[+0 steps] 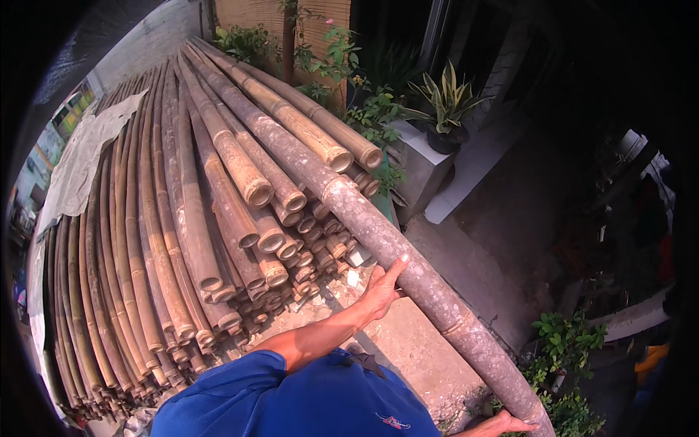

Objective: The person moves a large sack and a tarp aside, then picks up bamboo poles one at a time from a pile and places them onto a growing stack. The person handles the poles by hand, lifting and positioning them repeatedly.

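Note:
A long, thick bamboo pole (429,288), brown with pale blotches, slants from the top of the stack down to the lower right. My left hand (382,290) grips its near side around the middle of the visible length, thumb on top and the other fingers partly hidden beneath. Close to the pole's lower end, at the bottom edge of the picture, my right hand (502,424) holds it with fingers against its side and underside. The pole's far part rests among the other bamboo poles (196,240).
Several layers of cut bamboo fill the left, partly covered by a grey sheet (91,156). A potted plant (445,105) stands on a white-topped ledge (429,164) beyond the pole. Leafy plants (568,346) grow at the lower right. Rubble lies on the concrete ground (415,342).

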{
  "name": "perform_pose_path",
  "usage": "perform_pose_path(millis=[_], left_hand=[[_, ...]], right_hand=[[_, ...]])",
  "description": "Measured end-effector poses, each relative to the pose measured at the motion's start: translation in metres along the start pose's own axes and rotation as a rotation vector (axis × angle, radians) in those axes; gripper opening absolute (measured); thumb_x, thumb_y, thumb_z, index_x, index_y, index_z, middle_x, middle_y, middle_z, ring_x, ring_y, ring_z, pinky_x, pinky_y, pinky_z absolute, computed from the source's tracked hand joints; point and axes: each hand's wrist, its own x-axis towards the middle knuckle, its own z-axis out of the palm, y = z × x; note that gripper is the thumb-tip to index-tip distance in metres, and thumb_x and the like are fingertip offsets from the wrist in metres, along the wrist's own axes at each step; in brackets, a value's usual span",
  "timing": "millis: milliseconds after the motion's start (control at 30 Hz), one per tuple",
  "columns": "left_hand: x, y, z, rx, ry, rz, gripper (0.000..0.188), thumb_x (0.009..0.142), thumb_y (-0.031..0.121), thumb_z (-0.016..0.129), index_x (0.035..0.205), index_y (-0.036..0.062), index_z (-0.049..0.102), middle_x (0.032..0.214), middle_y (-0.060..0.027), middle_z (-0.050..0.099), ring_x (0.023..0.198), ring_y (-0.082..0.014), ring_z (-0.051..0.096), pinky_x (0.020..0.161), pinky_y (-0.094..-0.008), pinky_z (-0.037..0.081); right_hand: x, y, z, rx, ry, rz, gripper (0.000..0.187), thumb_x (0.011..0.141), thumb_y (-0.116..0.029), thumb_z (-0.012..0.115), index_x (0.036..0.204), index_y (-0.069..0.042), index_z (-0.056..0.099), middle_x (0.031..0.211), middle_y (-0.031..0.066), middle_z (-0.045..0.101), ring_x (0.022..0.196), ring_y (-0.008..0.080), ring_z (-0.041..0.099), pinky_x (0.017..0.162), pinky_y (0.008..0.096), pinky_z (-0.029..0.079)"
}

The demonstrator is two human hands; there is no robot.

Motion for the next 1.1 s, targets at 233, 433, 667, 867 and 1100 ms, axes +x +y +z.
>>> perform_pose_path(millis=[233, 433, 667, 867, 1100], left_hand=[[0.027, 0.027, -0.023, 0.050, 0.147, 0.171, 0.107, 0.085, 0.065, 0.071, 0.151, -0.0042, 0.023, 0.150, -0.0184, 0.042, 0.139, -0.0310, 0.042, 0.116, -0.0506, 0.033], [0.046, 0.109, -0.062, 0.166, 0.315, 0.305, 0.095, 0.092, 0.077, 0.047, 0.150, 0.0013, 0.036, 0.140, -0.0173, 0.054, 0.133, -0.0292, 0.047, 0.115, -0.0475, 0.033], [-0.023, 0.016, -0.046, 0.249, 0.160, -0.011, 0.101, 0.091, 0.078, 0.046, 0.158, 0.0057, 0.021, 0.132, -0.0234, 0.058, 0.115, -0.0330, 0.063, 0.099, -0.0496, 0.050], [-0.073, -0.056, -0.061, 0.459, 0.104, -0.124, 0.092, 0.091, 0.077, 0.050, 0.145, 0.0021, 0.046, 0.122, -0.0213, 0.063, 0.106, -0.0289, 0.066, 0.090, -0.0433, 0.055], [-0.142, -0.073, -0.161, 0.490, 0.502, -0.011, 0.081, 0.091, 0.072, 0.055, 0.132, 0.0021, 0.060, 0.112, -0.0186, 0.068, 0.096, -0.0283, 0.069, 0.086, -0.0413, 0.056]], right_hand=[[-0.079, 0.051, -0.004, -0.107, -0.147, 0.075, 0.085, 0.093, -0.068, 0.051, 0.146, -0.001, 0.043, 0.130, 0.0239, 0.058, 0.119, 0.0423, 0.057, 0.101, 0.0567, 0.049], [-0.174, 0.080, -0.024, -0.284, -0.576, 0.388, 0.082, 0.094, -0.065, 0.055, 0.150, -0.007, 0.040, 0.127, 0.0225, 0.059, 0.116, 0.0415, 0.058, 0.099, 0.0582, 0.050], [-0.220, 0.115, -0.014, -0.877, -1.231, 0.922, 0.094, 0.092, -0.070, 0.055, 0.161, -0.016, 0.018, 0.161, 0.0161, 0.033, 0.142, 0.0431, 0.038, 0.107, 0.0702, 0.039], [-0.247, 0.153, 0.004, -1.009, -1.541, 0.819, 0.086, 0.097, -0.068, 0.046, 0.144, 0.004, 0.041, 0.121, 0.0211, 0.058, 0.105, 0.0361, 0.064, 0.087, 0.0472, 0.051], [-0.275, 0.209, 0.003, -1.442, -1.916, 0.730, 0.071, 0.098, -0.055, 0.055, 0.146, -0.004, 0.042, 0.125, 0.0196, 0.058, 0.105, 0.0328, 0.065, 0.090, 0.0468, 0.055]])
